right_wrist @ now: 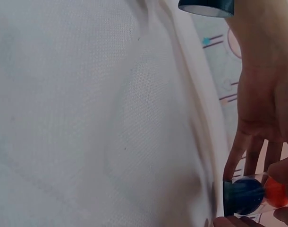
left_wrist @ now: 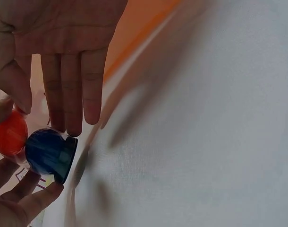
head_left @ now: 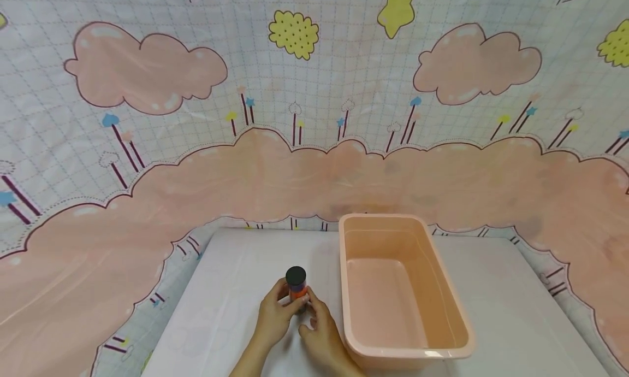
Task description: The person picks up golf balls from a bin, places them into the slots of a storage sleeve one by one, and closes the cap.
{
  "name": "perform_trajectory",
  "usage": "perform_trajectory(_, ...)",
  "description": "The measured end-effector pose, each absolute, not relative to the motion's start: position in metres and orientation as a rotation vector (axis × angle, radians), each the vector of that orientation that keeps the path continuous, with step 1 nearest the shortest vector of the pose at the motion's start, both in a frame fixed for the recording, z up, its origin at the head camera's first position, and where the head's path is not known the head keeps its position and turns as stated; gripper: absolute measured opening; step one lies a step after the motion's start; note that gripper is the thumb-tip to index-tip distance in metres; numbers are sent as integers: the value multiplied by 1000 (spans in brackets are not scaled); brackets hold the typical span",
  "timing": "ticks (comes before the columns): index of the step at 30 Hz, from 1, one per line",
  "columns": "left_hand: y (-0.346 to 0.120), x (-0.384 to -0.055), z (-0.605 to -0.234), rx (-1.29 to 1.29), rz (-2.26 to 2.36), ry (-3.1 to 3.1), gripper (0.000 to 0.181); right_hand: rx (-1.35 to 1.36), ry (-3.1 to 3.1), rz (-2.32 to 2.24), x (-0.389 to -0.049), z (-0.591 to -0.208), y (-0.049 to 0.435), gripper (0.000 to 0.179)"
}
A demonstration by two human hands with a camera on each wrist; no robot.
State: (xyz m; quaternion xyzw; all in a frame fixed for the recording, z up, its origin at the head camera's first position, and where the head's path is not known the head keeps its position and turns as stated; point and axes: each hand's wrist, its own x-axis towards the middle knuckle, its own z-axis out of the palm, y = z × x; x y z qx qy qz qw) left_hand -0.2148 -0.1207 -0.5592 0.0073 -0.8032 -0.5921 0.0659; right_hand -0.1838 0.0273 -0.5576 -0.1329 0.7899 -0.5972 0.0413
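A small clear tube [head_left: 298, 293] with a dark cap [head_left: 296, 275] stands upright between both hands, above the white tabletop. Inside it, a red-orange ball [left_wrist: 11, 133] and a dark blue ball [left_wrist: 42, 150] show through the wall; a dark green end piece [left_wrist: 65, 160] closes the blue end. My left hand [head_left: 273, 315] holds the tube from the left, thumb across its near side. From the right, my right hand [head_left: 321, 331] holds it with fingertips on the wall. In the right wrist view, fingers pass behind the blue ball [right_wrist: 248, 196]. The hands partly cover the tube's lower part.
A peach plastic basin [head_left: 346, 289] stands on the white table [head_left: 216, 306], just right of my right hand. Behind hangs a printed curtain [head_left: 314, 186] with clouds. At the right wrist view's top edge a dark green rounded piece [right_wrist: 215, 5] shows beside the forearm.
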Motion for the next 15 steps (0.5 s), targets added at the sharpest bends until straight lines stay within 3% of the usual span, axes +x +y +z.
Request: perform_trajectory(15,-123,-230,-565,-22,-1721,-2500,49,-379,2427,-1791,-192,-566,22,91)
